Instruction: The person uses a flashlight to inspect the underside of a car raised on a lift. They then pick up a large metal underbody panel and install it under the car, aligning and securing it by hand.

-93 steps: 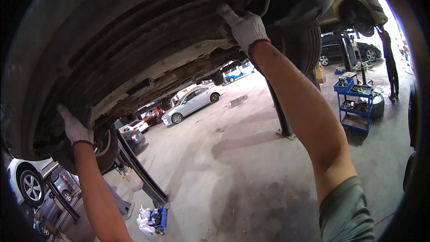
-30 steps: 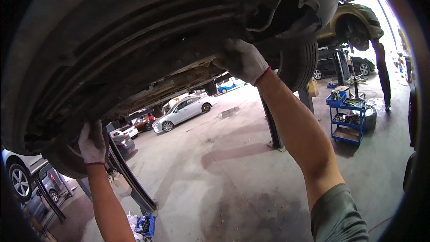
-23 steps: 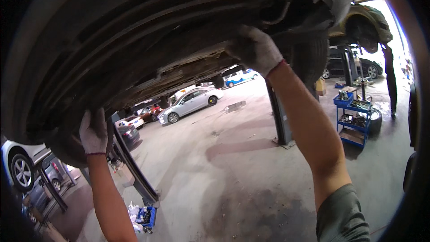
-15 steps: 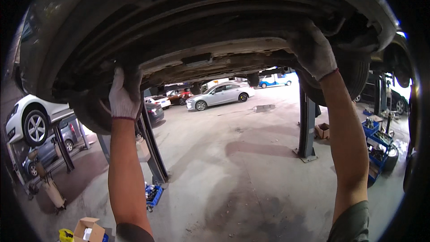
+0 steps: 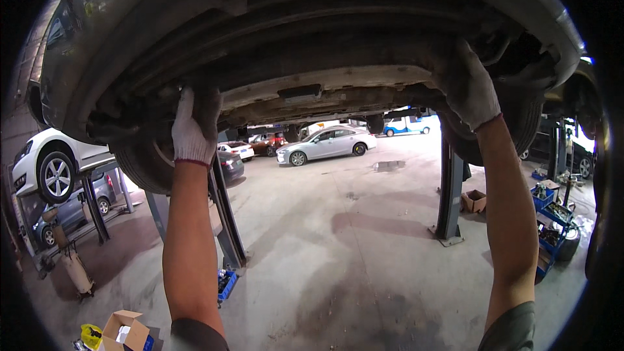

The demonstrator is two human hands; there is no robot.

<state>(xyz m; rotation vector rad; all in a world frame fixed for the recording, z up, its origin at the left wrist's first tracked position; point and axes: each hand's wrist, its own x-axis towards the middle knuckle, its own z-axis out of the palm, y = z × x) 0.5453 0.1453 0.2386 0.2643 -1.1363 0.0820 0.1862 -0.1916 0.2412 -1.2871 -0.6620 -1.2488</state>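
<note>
Overhead is the underside of a raised car, with a dark undertray panel (image 5: pixel 325 49) spanning between my arms. Both my hands wear pale knitted gloves with dark, dirty palms. My left hand (image 5: pixel 195 125) reaches up to the panel's left end, thumb raised and fingers curled into shadow. At the right end, my right hand (image 5: pixel 473 90) grips the panel, its thumb upward and its fingertips lost in the dark. A pale metal crossmember edge (image 5: pixel 351 78) runs between the hands. Car wheels (image 5: pixel 140 162) hang just beyond both wrists.
Lift posts (image 5: pixel 450 188) stand beyond each arm. A blue tool cart (image 5: pixel 550 234) is at the right, near a cardboard box (image 5: pixel 474 201). Lower left are an open carton (image 5: pixel 130 331) and a yellow bag (image 5: pixel 91 336). A white car (image 5: pixel 62 162) is raised at the left; a silver car (image 5: pixel 328 144) stands farther back.
The whole view has shifted slightly, so the scene sits a little farther right and lower. Both hands stay at the panel's two ends, with little change in grip.
</note>
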